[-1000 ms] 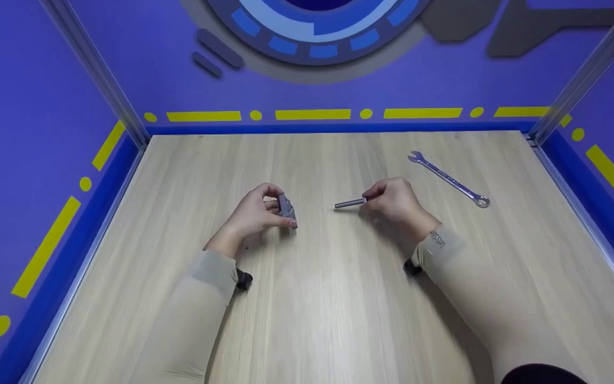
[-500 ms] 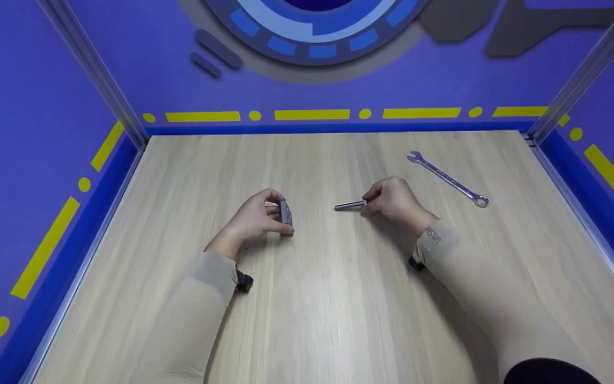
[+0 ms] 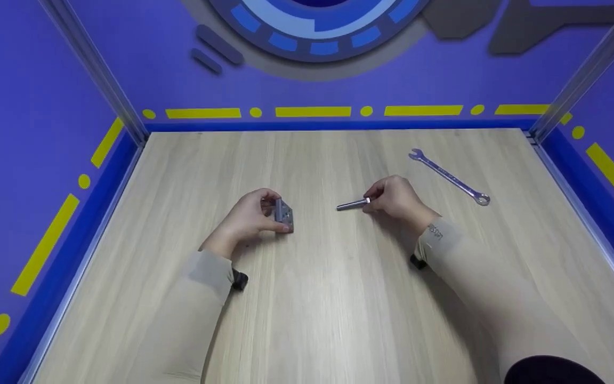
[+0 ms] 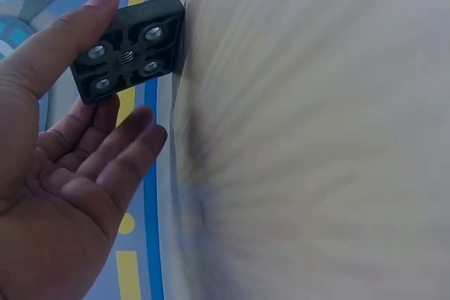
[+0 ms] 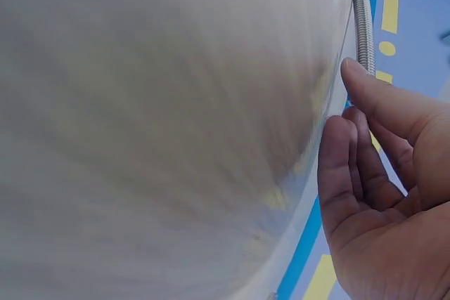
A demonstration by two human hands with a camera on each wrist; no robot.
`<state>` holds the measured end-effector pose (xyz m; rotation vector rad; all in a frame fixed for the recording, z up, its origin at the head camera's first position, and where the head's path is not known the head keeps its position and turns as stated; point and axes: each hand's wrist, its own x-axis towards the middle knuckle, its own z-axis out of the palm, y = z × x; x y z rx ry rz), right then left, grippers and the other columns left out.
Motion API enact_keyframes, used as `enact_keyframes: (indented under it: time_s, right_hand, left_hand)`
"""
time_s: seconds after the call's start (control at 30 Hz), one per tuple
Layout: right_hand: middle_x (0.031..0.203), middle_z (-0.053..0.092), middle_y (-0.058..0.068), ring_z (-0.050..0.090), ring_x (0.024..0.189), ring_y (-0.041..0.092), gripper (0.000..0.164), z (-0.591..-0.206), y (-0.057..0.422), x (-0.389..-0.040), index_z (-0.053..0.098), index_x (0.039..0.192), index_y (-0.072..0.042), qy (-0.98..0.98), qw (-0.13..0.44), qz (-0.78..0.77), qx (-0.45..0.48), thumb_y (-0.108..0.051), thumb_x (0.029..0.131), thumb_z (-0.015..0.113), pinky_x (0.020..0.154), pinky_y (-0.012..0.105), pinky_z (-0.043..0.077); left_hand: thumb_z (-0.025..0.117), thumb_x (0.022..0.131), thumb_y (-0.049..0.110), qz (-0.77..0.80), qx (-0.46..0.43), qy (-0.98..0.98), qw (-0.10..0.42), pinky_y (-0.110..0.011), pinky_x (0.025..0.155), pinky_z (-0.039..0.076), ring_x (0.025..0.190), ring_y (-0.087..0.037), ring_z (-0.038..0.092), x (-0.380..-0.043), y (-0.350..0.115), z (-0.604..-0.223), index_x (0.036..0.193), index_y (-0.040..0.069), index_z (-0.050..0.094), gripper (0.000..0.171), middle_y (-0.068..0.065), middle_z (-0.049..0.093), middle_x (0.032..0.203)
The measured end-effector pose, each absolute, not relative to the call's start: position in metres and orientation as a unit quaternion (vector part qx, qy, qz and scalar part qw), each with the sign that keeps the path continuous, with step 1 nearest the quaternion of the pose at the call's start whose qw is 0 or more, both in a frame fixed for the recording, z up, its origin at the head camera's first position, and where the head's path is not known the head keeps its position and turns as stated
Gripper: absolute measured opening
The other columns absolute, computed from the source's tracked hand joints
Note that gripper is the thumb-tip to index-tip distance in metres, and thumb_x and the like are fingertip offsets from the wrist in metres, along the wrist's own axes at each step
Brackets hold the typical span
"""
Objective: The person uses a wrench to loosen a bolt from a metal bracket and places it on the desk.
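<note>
My left hand (image 3: 248, 218) pinches a dark grey square metal plate (image 4: 133, 48) between thumb and fingers, near the middle of the table. In the left wrist view the plate's face has several holes, and the central one is threaded. To the right, my right hand (image 3: 396, 200) pinches one end of a silver bolt (image 3: 352, 205). Its threaded shank (image 5: 363, 29) points left toward the plate, with a gap between the two. The fingers hide the held end of the bolt.
A silver combination wrench (image 3: 450, 178) lies at the back right of the wooden table (image 3: 317, 309), beyond my right hand. Blue panels (image 3: 307, 96) with yellow marks stand along the back and both sides.
My left hand has turned the plate so that more of its holed face shows in the head view. My right hand holds the bolt almost still.
</note>
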<state>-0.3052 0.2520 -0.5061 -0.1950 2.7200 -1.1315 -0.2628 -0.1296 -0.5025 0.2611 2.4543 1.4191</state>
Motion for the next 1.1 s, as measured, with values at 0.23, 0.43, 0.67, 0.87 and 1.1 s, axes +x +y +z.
enact_keyframes:
  time_s: [0.23,0.43,0.67,0.87,1.1]
  right_hand:
    - [0.101,0.08,0.008,0.065,0.088,0.016,0.028,-0.507,0.259,-0.303,0.087,0.117,-0.003,0.917,0.12,-0.375,-0.062,-0.003,0.089,0.093,0.069,0.019,0.053]
    - [0.11,0.082,0.013,0.067,0.09,0.017,0.032,-0.507,0.261,-0.302,0.086,0.123,-0.003,0.919,0.135,-0.368,-0.052,-0.003,0.091,0.089,0.071,0.02,0.056]
    - [0.114,0.083,0.015,0.067,0.09,0.017,0.032,-0.504,0.261,-0.303,0.086,0.123,-0.002,0.916,0.141,-0.369,-0.063,-0.004,0.091,0.088,0.072,0.018,0.055]
    - [0.11,0.082,0.013,0.064,0.087,0.015,0.032,-0.502,0.262,-0.305,0.086,0.123,-0.002,0.914,0.15,-0.37,-0.067,-0.005,0.091,0.089,0.07,0.02,0.053]
    - [0.105,0.08,0.01,0.064,0.087,0.016,0.03,-0.502,0.263,-0.306,0.086,0.12,-0.002,0.913,0.148,-0.373,-0.068,-0.003,0.091,0.091,0.071,0.02,0.053]
  left_hand:
    - [0.102,0.084,0.017,0.421,0.086,0.894,0.13,-0.053,0.138,0.045,0.153,-0.038,0.06,-0.264,-0.133,-0.502,0.149,0.006,0.065,0.076,-0.014,0.067,0.155]
    - [0.102,0.083,0.019,0.39,0.082,0.908,0.131,-0.053,0.136,0.046,0.145,-0.036,0.062,-0.265,-0.136,-0.504,0.148,0.005,0.065,0.076,-0.014,0.068,0.15]
    - [0.103,0.082,0.02,0.359,0.077,0.921,0.128,-0.053,0.137,0.044,0.145,-0.036,0.06,-0.263,-0.139,-0.505,0.147,0.003,0.067,0.076,-0.016,0.068,0.152]
    - [0.105,0.079,0.026,0.33,0.076,0.934,0.112,-0.052,0.137,0.042,0.147,-0.035,0.051,-0.263,-0.141,-0.506,0.143,0.005,0.07,0.076,-0.013,0.067,0.15]
    - [0.107,0.076,0.03,0.319,0.072,0.939,0.107,-0.054,0.135,0.043,0.146,-0.035,0.049,-0.264,-0.142,-0.506,0.141,0.007,0.072,0.077,-0.01,0.067,0.149]
